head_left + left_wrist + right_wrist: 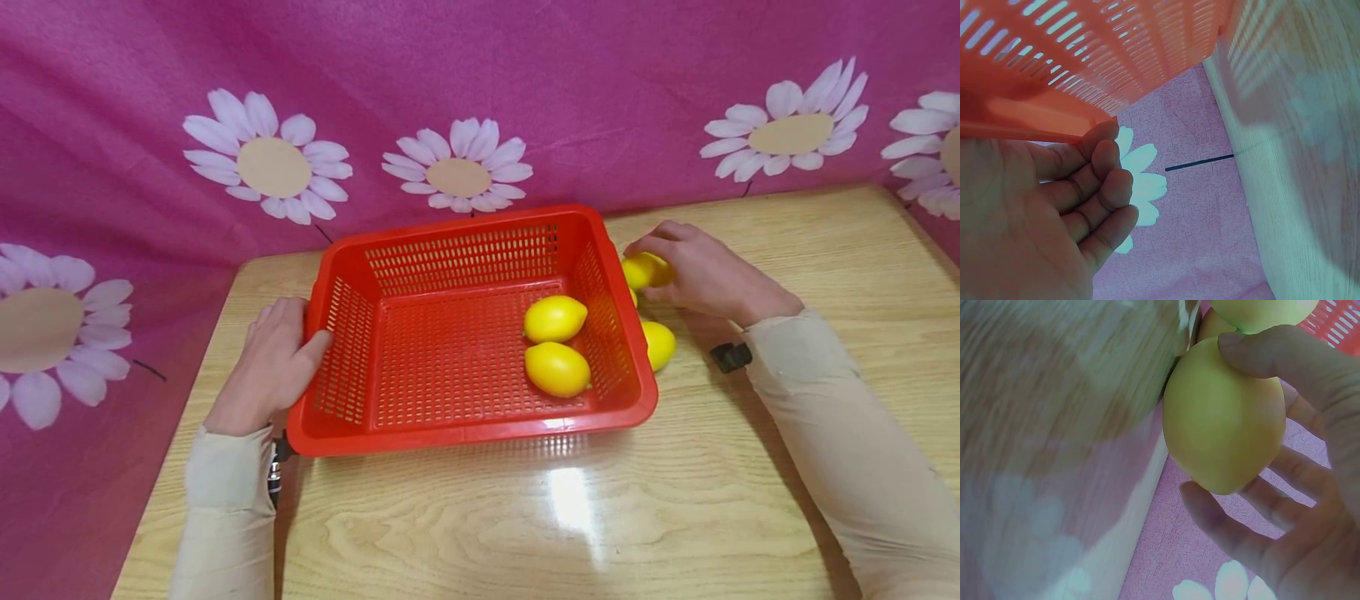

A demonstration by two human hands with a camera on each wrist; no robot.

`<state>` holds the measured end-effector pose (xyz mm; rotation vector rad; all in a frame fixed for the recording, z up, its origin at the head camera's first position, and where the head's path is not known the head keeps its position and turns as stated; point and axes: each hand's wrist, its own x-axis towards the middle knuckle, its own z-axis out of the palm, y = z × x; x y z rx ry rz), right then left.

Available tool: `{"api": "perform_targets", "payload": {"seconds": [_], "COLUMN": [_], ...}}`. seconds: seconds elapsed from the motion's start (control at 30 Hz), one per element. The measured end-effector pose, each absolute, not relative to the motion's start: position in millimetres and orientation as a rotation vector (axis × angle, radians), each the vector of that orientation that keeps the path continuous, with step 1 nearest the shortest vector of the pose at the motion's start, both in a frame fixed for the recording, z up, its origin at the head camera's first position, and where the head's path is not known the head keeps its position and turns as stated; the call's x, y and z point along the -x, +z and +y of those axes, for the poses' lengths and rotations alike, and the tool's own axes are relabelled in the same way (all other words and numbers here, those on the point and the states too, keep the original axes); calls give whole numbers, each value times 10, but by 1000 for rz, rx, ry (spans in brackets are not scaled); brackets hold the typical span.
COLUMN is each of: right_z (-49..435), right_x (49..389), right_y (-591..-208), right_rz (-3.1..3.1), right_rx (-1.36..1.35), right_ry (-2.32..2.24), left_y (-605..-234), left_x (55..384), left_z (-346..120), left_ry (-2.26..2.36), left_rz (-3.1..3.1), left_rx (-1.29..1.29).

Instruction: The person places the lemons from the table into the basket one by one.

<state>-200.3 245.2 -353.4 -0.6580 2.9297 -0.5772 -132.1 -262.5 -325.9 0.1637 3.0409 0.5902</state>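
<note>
A red plastic basket (pixel 465 433) with slotted walls stands on the wooden table, tilted slightly in view. My left hand (pixel 273 358) grips its left rim, thumb over the top and fingers outside under the lip (pixel 1041 122). Inside, two yellow lemons (pixel 555 319) lie side by side near the right wall. Just outside that wall my right hand (pixel 693 271) holds another lemon (pixel 1225 419) between thumb and fingers. One more lemon (pixel 660 346) rests on the table beside the basket. A further one (pixel 633 296) is mostly hidden behind the basket's rim.
The light wooden table (pixel 450 533) meets a magenta cloth (pixel 585 83) printed with white daisies at the back and left. A dark strap piece (pixel 730 357) hangs at the right wrist, and a wrist device (pixel 275 471) sits at the left.
</note>
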Motion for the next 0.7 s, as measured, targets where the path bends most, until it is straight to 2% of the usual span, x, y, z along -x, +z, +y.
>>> {"api": "perform_targets", "payload": {"seconds": [0.7], "right_z": [2453], "right_x": [1960], "right_y": [-3512], "right_rz": [2949], "right_rx": [615], "right_ry": [-492], "left_y": [-3267], "left_x": [1312], "left_z": [-2632], "left_ry": [590], "left_rz": [3065], "left_rx": [-207]}}
